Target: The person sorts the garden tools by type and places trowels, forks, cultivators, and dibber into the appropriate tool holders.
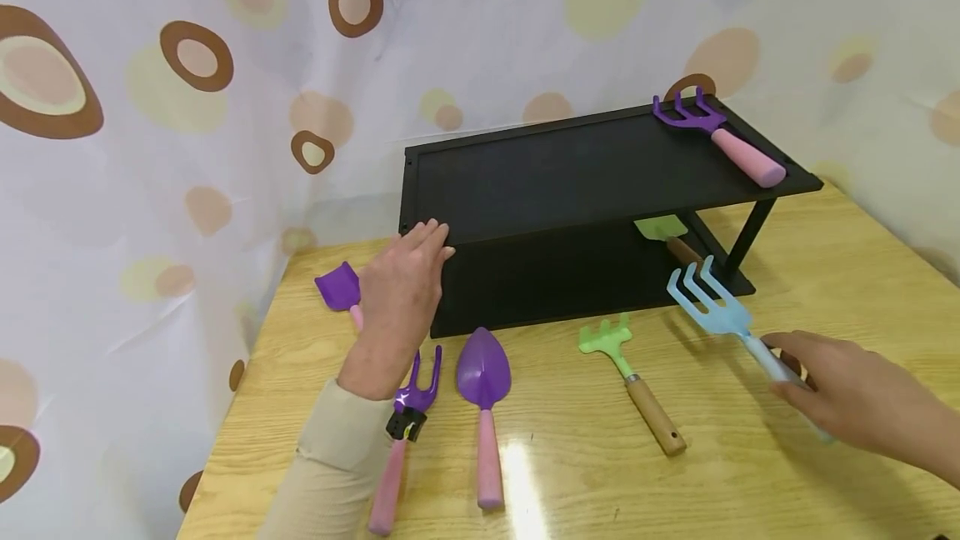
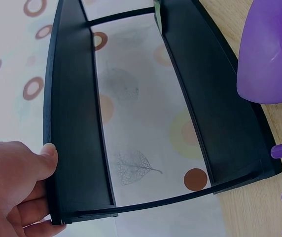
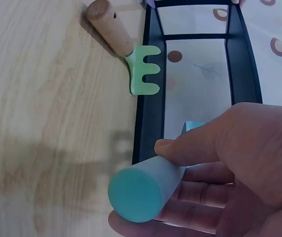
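Observation:
My left hand (image 1: 405, 290) grips the left front corner of a black two-tier shelf (image 1: 540, 182). In the left wrist view its thumb lies on the upper board's edge, fingers underneath. My right hand (image 1: 847, 390) holds a light blue hand rake (image 1: 723, 319) by its pale handle, raised in front of the shelf's right end, tines pointing toward it. A purple hand rake (image 1: 742, 152) with pink handle lies on the top board at the right. On the lower board lies a green-bladed tool (image 1: 662, 228) with a brown handle, partly hidden by the top board.
On the wooden table (image 1: 562, 473), before the shelf, lie a green rake (image 1: 652, 411), a purple trowel (image 1: 483, 369) and a purple fork (image 1: 390, 482), partly behind my left sleeve. A purple shovel (image 1: 340, 286) lies left of the shelf. A patterned curtain (image 1: 487, 40) hangs behind.

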Available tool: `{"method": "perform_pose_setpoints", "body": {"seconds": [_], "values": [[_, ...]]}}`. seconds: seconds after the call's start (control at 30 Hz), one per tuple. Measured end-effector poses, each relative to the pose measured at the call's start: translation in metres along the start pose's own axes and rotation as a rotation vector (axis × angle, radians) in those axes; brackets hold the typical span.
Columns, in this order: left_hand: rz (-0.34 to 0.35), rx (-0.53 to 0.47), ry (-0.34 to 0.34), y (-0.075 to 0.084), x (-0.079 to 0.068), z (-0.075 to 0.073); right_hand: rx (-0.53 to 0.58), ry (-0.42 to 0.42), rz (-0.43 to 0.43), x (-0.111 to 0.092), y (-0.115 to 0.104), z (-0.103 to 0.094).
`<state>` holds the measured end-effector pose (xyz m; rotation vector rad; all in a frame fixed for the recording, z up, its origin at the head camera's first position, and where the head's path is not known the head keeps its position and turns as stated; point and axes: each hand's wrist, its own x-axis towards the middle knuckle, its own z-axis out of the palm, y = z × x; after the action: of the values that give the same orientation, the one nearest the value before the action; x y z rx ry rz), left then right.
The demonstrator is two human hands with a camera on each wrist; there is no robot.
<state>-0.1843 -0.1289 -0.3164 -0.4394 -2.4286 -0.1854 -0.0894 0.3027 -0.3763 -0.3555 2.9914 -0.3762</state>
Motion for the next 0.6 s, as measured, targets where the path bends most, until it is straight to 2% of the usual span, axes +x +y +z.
{"method": "perform_pose_setpoints", "body": {"seconds": [0.23, 0.6], "values": [[-0.014, -0.012, 0.003, 0.000, -0.001, -0.001, -0.078, 0.041, -0.027, -0.001, -0.003, -0.013], [-0.005, -0.014, 0.004, 0.002, 0.003, 0.000, -0.130, 0.127, -0.087, -0.003, -0.003, -0.034]]}}
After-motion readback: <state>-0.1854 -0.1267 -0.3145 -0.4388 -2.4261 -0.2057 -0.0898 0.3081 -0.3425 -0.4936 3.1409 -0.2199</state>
